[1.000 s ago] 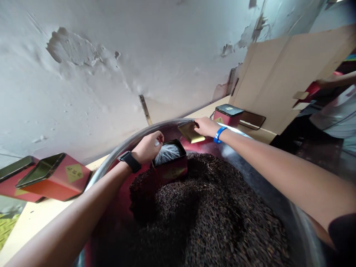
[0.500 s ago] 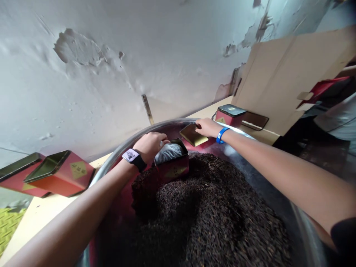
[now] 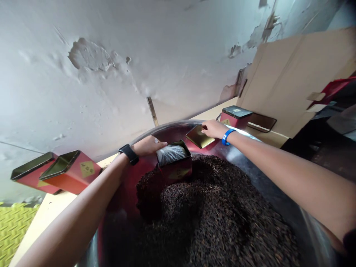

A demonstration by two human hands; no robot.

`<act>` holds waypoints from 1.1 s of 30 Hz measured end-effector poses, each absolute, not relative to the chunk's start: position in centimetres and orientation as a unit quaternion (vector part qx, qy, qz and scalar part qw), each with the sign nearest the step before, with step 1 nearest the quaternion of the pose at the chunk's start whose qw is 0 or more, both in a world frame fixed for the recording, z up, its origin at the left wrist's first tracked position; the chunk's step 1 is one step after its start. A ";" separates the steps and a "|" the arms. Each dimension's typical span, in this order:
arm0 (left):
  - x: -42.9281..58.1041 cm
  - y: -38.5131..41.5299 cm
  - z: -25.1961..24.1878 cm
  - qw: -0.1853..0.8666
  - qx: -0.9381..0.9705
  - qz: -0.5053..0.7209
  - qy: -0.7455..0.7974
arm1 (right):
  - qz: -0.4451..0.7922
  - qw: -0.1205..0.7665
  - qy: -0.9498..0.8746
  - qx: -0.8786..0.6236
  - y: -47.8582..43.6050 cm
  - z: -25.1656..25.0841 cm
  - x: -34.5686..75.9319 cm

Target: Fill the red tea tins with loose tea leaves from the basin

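Observation:
My left hand (image 3: pixel 148 145) is beside the far left corner of a red tea tin (image 3: pixel 178 170), a finger stretched over its rim; its other fingers are partly hidden. Clear plastic bagging (image 3: pixel 172 154) lines the tin and puffs up at its mouth. The tin stands in a heap of dark loose-leaf tea (image 3: pixel 222 207) inside a large round metal basin (image 3: pixel 160 128). My right hand (image 3: pixel 214 129) pinches a gold-coloured square tin lid (image 3: pixel 199 137) by its right edge, above the tea near the basin's far wall.
Two open red tins (image 3: pixel 73 172) lean together at the left on the pale table (image 3: pixel 44 209). A closed red tin (image 3: pixel 236 115) stands behind the basin at the right, with a dark-framed lid (image 3: pixel 262 122) beside it. Cardboard (image 3: pixel 294 74) rises behind; a peeling wall (image 3: pixel 167 55) borders the table.
My left hand has drawn off the plastic bagging to the tin's left side, its wrist turning. The bagging looks flatter. My right hand still holds the lid; the whole view has shifted slightly.

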State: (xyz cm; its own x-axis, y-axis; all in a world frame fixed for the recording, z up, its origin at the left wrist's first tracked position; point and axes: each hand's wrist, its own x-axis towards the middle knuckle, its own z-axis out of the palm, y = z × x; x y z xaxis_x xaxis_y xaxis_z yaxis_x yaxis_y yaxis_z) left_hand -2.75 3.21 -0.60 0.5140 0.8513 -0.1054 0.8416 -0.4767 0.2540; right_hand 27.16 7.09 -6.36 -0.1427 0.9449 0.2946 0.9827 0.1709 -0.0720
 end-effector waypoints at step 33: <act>-1.1 2.3 -4.0 -0.053 0.854 0.197 0.478 | -0.028 0.421 -0.815 -0.397 0.3 -6.7 16.3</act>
State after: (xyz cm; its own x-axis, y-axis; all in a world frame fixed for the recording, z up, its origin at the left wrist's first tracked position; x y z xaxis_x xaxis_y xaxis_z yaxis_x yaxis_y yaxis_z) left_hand -1.06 2.32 -4.04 0.4651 0.7957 0.3880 0.8375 -0.5375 0.0983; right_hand 16.28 0.33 -6.68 -0.3306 0.6231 0.7088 0.6708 0.6835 -0.2880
